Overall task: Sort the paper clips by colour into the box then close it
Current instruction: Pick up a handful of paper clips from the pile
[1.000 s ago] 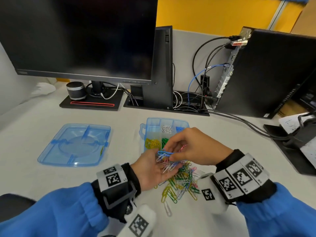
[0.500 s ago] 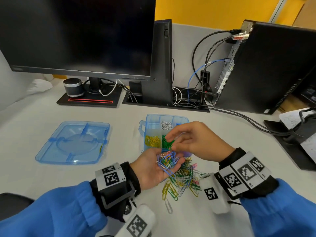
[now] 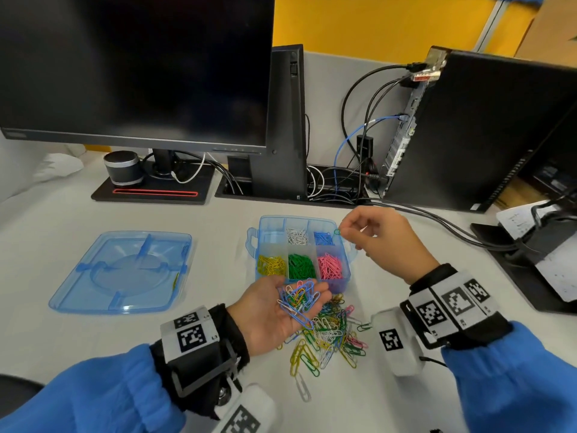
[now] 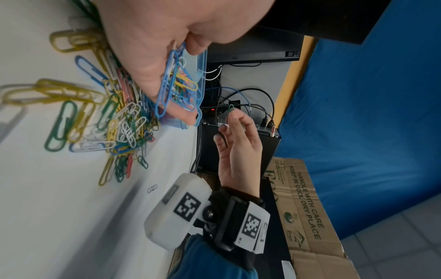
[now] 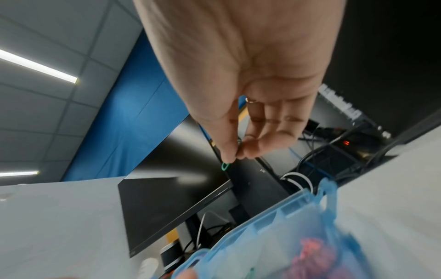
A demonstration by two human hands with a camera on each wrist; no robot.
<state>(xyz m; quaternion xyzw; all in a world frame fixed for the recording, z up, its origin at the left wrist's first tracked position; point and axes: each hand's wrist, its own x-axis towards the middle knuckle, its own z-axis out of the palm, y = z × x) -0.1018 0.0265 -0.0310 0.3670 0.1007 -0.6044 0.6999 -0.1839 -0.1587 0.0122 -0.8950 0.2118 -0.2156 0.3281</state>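
Observation:
The open blue compartment box (image 3: 253, 245) holds white, blue, yellow, green (image 3: 301, 265) and pink clips, each colour in its own section. My left hand (image 3: 268, 310) lies palm up just in front of the box, cradling a tangled bunch of mostly blue clips (image 3: 298, 300) (image 4: 176, 85). My right hand (image 3: 342, 230) hovers at the box's far right corner and pinches one small green clip (image 3: 337, 231) (image 5: 225, 166) between thumb and forefinger. A mixed pile of clips (image 3: 327, 335) lies on the table under and beside my left hand.
The box's blue lid (image 3: 125, 273) lies flat on the table to the left. Behind the box stand a monitor (image 3: 134, 70), a black computer case (image 3: 487, 132) and loose cables (image 3: 437, 220). One white clip (image 3: 303, 390) lies apart near the table's front.
My right hand has left the bunch on my left palm and risen to the right, past the box's far corner, with a green clip pinched. The left palm has hardly moved.

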